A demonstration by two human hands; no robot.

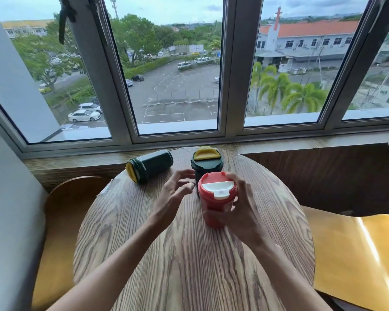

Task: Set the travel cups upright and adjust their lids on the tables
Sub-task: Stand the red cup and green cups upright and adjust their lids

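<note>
round wooden table [189, 265], right hand [240, 212] gripping red cup [213, 209], window [177, 63] behind

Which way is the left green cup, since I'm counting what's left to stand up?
Tipped: the left green cup lies on its side on the table.

My red travel cup [213, 198] stands upright near the table's middle, its red lid carrying a white flip tab. Just behind it, a dark green cup [206, 170] stands upright with a yellow-tabbed lid. Another dark green cup [149, 166] lies on its side to the left, yellow-tabbed lid facing me.
</note>
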